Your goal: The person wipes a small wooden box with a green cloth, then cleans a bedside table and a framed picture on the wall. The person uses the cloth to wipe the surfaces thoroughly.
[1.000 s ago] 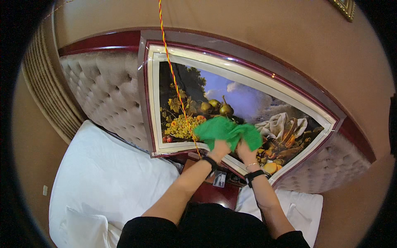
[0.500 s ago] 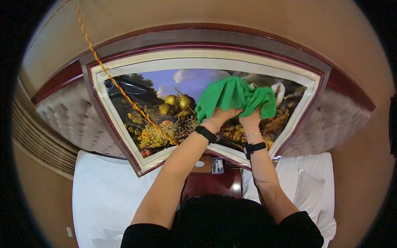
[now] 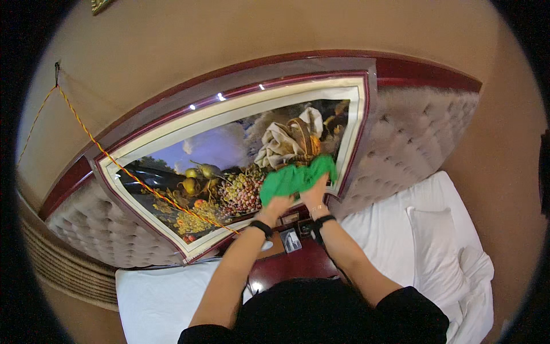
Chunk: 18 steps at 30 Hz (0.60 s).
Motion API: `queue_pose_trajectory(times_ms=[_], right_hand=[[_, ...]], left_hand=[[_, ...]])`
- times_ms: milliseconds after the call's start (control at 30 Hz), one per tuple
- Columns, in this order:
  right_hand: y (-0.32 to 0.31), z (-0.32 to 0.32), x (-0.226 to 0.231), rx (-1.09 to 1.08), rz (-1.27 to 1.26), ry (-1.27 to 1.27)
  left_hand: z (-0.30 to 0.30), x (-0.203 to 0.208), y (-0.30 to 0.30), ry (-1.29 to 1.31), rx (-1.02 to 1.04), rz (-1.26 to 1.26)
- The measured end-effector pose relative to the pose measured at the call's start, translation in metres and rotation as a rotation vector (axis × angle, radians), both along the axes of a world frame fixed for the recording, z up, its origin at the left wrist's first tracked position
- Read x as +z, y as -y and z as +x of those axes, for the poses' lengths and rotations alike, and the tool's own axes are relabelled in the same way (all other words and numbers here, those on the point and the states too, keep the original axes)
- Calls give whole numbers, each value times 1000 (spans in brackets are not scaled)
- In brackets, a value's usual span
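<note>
A green cloth [image 3: 293,179] lies bunched over the lower right part of a large framed still-life picture [image 3: 200,143] of fruit and a basket. My left hand [image 3: 277,207] grips the cloth's lower left edge. My right hand [image 3: 315,192] holds its right end, a little higher, near the frame's lower right corner. The fingers of both hands are mostly hidden by the cloth and slightly blurred. A red and yellow twisted cord [image 3: 133,175] runs from a hook on the wall down across the left of the picture.
A tufted headboard [image 3: 418,129] with dark red trim stands behind the picture. White beds [image 3: 381,229] flank a dark red nightstand [image 3: 298,262], which bears a small dark card or packet [image 3: 290,241]. Gathered brown curtain [image 3: 66,269] hangs at the left; a pillow [image 3: 434,241] lies on the right bed.
Both hands and the green cloth have moved down the picture, uncovering its painted basket and white drapery. My view has turned, so the hook and more of the right bed show.
</note>
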State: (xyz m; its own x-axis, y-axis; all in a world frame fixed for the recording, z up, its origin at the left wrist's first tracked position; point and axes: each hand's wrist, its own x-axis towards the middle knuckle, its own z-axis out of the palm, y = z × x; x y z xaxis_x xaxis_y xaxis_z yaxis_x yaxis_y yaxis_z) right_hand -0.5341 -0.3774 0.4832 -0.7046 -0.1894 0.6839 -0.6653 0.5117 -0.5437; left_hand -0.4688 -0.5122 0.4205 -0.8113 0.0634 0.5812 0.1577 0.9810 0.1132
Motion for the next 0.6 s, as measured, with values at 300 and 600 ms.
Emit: queue_pose_trajectory(times_ms=[300, 600], right_hand=[[-25, -80, 212, -257, 7, -458], [-75, -117, 197, -247, -26, -611]], left_hand=[[-90, 271, -19, -536, -62, -338], [-139, 237, -66, -276, -264, 64]])
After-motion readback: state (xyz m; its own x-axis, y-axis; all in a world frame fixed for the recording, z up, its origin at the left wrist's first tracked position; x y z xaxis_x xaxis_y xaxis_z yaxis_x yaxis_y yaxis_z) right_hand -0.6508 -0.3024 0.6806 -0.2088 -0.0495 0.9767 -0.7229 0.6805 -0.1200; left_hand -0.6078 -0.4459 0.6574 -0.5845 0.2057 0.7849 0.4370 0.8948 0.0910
